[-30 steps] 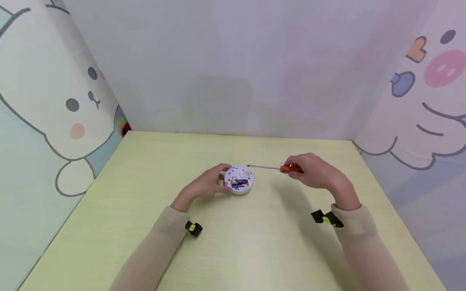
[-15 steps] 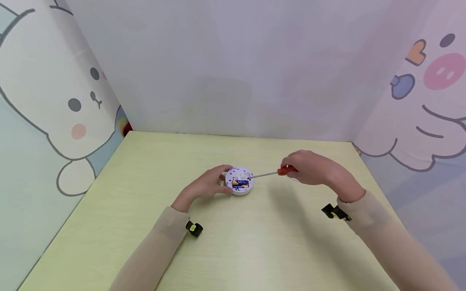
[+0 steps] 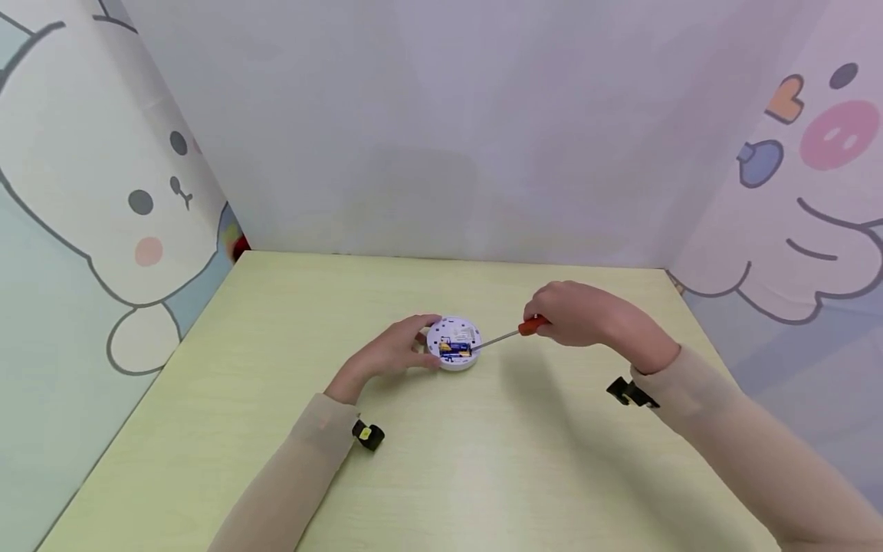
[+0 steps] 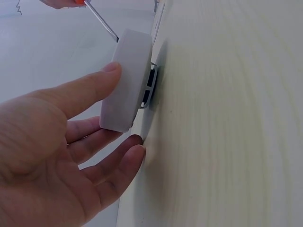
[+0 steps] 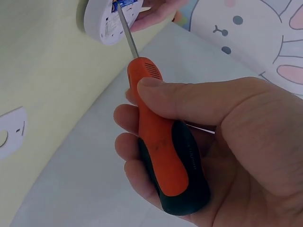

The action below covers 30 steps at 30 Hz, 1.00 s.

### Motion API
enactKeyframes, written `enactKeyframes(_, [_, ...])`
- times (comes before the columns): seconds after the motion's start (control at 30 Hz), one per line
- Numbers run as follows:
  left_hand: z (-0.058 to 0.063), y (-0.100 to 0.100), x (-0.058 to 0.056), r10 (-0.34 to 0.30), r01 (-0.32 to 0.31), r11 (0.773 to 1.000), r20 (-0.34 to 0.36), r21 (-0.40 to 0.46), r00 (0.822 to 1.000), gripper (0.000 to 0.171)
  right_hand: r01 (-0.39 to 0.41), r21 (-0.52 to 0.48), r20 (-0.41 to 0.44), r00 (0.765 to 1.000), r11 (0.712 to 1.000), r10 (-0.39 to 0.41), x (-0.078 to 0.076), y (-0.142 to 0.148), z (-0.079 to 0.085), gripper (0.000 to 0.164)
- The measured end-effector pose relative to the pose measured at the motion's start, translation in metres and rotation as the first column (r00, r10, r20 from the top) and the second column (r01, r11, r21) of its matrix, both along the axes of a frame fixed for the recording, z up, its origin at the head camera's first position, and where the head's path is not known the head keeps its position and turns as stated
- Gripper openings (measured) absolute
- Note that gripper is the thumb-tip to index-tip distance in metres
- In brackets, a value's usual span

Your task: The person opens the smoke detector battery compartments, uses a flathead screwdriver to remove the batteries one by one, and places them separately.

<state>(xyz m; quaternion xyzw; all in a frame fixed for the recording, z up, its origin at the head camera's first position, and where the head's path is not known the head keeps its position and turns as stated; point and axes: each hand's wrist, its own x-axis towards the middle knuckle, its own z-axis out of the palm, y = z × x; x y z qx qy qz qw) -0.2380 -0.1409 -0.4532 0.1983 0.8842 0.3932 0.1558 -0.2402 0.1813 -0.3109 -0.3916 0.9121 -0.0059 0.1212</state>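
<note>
Facing upward, the dotted side of the white disc (image 3: 448, 330) is shown near the middle of the table (image 3: 414, 475), with blue and yellow batteries (image 3: 455, 349) set into it. The disc is gripped at its left side by the left hand (image 3: 392, 351): the thumb is placed at the near edge and a finger at the far edge, while the lower fingers are bent close to the tabletop. Beneath the disc, on the side turned to the table, a dark clip (image 4: 150, 87) is seen from the left wrist. The screwdriver (image 3: 531, 326) is held in the right hand (image 3: 582, 313), its orange and dark handle wrapped by curled fingers, with the thumb laid along it. Its shaft (image 5: 129, 38) is slanted down to the left, and its tip is brought to the right end of the batteries; whether they are touched cannot be told. On the table a flat white plate (image 5: 16, 122) with a round hole is partly caught in the right wrist view. Both arms are covered by beige sleeves (image 3: 283, 475), and a shadow is cast below the right one. The table is bordered by a pale far wall (image 3: 441, 115), and cartoon animals are printed on the left wall (image 3: 62, 153) and right wall (image 3: 841, 215).
</note>
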Motion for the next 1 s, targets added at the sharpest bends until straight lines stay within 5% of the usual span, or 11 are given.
enactKeyframes(0.37, [0.0,0.0,0.001,-0.006,0.006,1.0,-0.005,0.008,1.0,0.086,-0.011,0.091,-0.009,1.0,0.996,0.012,0.002,-0.016,0.007,0.014])
enactKeyframes(1.0, [-0.001,0.003,0.0,0.007,-0.007,1.0,-0.039,-0.002,0.999,0.084,-0.014,0.208,-0.187,0.981,0.978,0.054,0.014,-0.05,0.018,0.025])
